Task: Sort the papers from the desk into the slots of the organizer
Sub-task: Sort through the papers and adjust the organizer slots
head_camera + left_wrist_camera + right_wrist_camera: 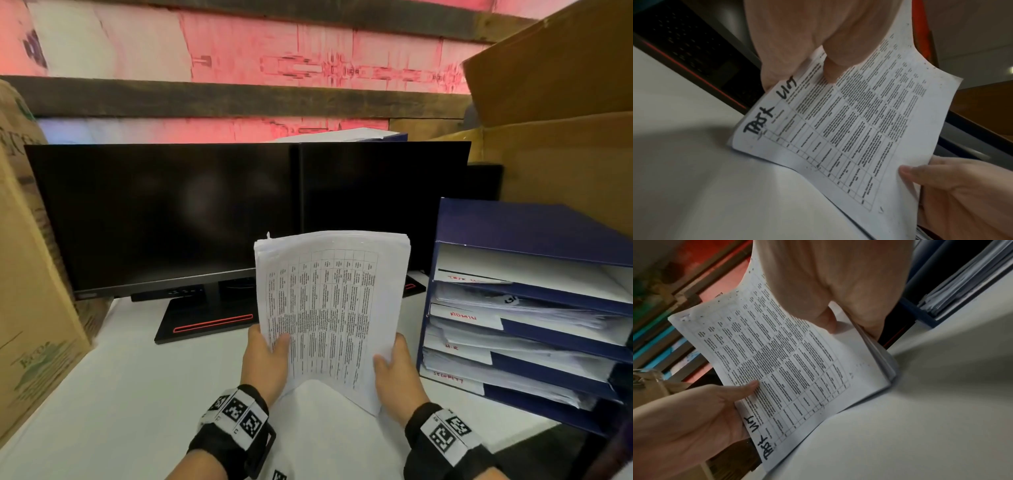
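Both hands hold a stack of papers (330, 308) upright over the white desk (120, 394) at 6 o'clock, the left hand (265, 363) pinching its left edge and the right hand (397, 371) its right, thumbs on the printed table. At 3 o'clock the blue organizer (520, 226) stands with papers in its labelled slots. Dark monitors (164, 216) fill 12 o'clock, partly hidden by the stack; cardboard boxes (30, 274) flank both sides. The slot labels are hard to read.

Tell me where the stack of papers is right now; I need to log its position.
In the head view the stack of papers is held up at centre, over the desk, between the left hand and right hand, in front of the monitors, left of the organizer.
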`<state>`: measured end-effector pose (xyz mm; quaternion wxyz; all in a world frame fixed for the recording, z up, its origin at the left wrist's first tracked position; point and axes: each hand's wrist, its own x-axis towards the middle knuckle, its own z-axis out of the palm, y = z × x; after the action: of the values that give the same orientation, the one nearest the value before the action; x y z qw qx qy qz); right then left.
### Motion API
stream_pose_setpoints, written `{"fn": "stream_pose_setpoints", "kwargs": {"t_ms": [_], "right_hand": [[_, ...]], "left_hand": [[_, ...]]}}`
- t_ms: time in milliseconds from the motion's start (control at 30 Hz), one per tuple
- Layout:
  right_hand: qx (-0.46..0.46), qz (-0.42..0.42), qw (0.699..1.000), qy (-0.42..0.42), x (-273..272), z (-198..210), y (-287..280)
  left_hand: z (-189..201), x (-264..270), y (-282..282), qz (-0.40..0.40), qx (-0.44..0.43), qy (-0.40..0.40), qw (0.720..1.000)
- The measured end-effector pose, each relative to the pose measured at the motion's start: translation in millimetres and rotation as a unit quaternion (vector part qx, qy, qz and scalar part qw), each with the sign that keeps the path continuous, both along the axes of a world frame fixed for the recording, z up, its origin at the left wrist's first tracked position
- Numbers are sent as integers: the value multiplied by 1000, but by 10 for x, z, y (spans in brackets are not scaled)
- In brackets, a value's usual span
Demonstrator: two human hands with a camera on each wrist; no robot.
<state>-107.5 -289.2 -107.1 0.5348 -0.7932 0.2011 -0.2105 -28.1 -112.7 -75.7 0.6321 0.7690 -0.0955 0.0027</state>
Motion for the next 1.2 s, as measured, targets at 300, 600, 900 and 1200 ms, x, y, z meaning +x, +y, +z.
{"fn": "stream_pose_setpoints", "kwargs": {"t_ms": [300, 600, 900, 1200], "right_hand": [[-28, -5, 1000, 10, -52, 78, -86], [-47, 5, 999, 12, -346, 338, -177], [-32, -20, 998, 45, -1108, 367, -289], [-5, -82, 994, 68, -1872, 288, -691]], "left_hand": [[24, 35, 20, -9, 37, 24, 999], [231, -138, 28, -34, 67, 19, 997], [162, -592, -153, -107, 81, 5, 991], [16, -975, -742, -213, 132, -6, 968]]}}
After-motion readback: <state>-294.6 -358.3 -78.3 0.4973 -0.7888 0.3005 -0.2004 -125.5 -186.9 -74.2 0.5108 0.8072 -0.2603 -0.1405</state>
